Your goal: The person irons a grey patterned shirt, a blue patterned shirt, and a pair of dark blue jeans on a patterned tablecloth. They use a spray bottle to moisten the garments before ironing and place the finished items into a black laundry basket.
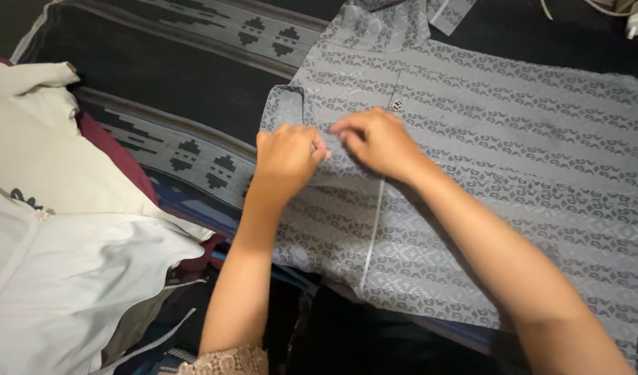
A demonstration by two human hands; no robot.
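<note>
Grey patterned shirt (485,160): left hand (285,154) and right hand (378,142) pinch its front placket closed.

I see a grey short-sleeved shirt of woven fabric with rows of darker geometric pattern (485,139) lying spread flat, front side up, across the right and far part of the scene. Its collar points to the far side, its hem to the near side. The front placket runs near to far down its left half, with one small round grey button (396,105) showing just below the collar.
</note>
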